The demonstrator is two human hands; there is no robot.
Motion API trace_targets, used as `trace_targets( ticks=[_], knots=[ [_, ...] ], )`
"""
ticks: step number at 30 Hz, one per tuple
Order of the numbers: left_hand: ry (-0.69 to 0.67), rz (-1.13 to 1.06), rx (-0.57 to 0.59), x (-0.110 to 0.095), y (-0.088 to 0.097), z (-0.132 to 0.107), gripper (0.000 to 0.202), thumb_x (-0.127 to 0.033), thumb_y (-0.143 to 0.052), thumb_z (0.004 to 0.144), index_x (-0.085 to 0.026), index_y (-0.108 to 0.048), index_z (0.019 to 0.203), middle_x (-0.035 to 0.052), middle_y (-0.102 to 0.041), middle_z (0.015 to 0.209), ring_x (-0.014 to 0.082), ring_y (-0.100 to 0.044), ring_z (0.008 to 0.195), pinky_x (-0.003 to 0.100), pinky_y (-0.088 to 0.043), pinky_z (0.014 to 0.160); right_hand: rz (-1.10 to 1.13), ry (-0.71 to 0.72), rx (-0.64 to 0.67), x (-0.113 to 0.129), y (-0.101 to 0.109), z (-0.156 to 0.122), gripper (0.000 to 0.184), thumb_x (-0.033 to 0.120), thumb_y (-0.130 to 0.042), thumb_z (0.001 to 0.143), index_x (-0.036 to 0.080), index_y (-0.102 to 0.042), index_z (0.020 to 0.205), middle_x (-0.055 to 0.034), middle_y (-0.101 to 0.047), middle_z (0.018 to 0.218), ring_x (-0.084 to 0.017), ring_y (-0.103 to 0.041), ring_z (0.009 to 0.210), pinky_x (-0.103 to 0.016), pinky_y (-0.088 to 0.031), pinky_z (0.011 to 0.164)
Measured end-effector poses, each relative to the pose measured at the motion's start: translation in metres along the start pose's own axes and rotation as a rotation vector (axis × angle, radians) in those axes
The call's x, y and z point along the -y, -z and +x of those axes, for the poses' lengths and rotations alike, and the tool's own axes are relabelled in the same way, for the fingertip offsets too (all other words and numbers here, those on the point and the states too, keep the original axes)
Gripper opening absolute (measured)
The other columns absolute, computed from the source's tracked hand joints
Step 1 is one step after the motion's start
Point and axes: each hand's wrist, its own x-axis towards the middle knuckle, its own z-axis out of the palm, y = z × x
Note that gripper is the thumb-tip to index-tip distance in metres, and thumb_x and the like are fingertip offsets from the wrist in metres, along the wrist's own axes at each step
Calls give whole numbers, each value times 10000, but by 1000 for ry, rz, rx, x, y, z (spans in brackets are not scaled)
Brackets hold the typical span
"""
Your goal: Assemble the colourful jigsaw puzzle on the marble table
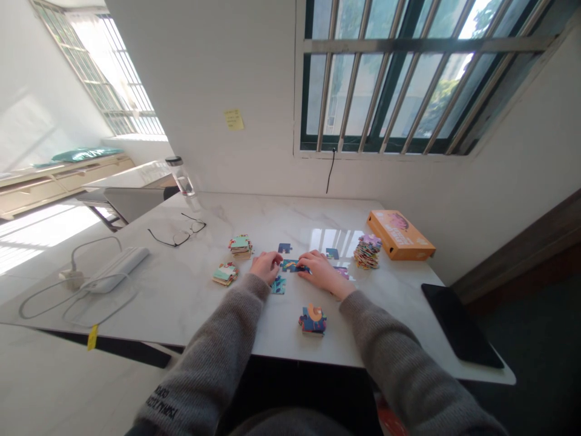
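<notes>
In the middle of the white table, a short strip of joined jigsaw puzzle pieces (289, 265), blue-green with orange, lies between my hands. My right hand (320, 271) has its fingertips closed on the dark right end of the strip. At the left end is my left hand (265, 266), its fingers curled together; whatever lies in them is hidden. Just below it sits a teal puzzle piece (278, 286). Loose dark blue pieces lie beyond, one puzzle piece (285, 247) behind the strip and another puzzle piece (332, 253) behind my right hand. A purple piece (342, 272) is partly covered by that hand.
Piles of pieces surround my hands: two left stacks (240, 245) (225, 274), a tall right stack (367, 252) and a near stack (313, 320). An orange box (400, 235), black tablet (460, 324), glasses (181, 235), white power strip (118, 269) and bottle (180, 175) are farther out.
</notes>
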Motion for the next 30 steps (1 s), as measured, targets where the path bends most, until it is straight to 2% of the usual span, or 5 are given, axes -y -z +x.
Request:
trace_targets(
  ticks=[3, 8, 14, 23, 30],
  knots=[
    [15, 8, 8, -4, 3, -1, 254, -89, -517, 789, -220, -668, 945, 23, -692, 886, 209, -633, 925, 346, -462, 894, 29, 23, 11, 2, 0, 10, 204, 251, -708, 875, 199, -675, 1070, -83, -659, 1092, -252, -519, 1078, -396, -414, 960],
    [16, -42, 8, -3, 1, -1, 258, -75, -507, 791, -224, -657, 939, 6, -701, 895, 187, -638, 935, 318, -474, 903, 40, 26, 54, 2, -2, 25, 301, 187, -693, 863, 167, -638, 1158, -104, -632, 1089, -238, -538, 1059, -359, -425, 950],
    [-44, -78, -47, 7, -8, 1, 316, -107, -536, 798, -193, -646, 1081, 49, -698, 1024, 198, -638, 953, 341, -491, 912, 33, 39, 100, -3, 2, 31, 378, 205, -706, 843, 155, -619, 1208, -116, -611, 1110, -249, -521, 1079, -353, -429, 954],
    [-70, 10, 25, 6, -6, 0, 370, -158, -530, 828, -202, -622, 1183, 72, -673, 1159, 237, -605, 1075, 408, -457, 977, -103, 7, 37, -34, 14, 28, 373, 175, -672, 849, 166, -607, 1216, -117, -576, 1134, -263, -473, 1098, -373, -413, 977],
    [-56, 61, 64, 2, -2, -3, 371, -178, -530, 838, -211, -625, 1195, 69, -659, 1241, 272, -554, 1166, 449, -434, 984, -86, -53, 47, -57, 14, 38, 364, 169, -670, 838, 158, -620, 1198, -123, -601, 1107, -259, -498, 1068, -377, -404, 974]
  ],
)
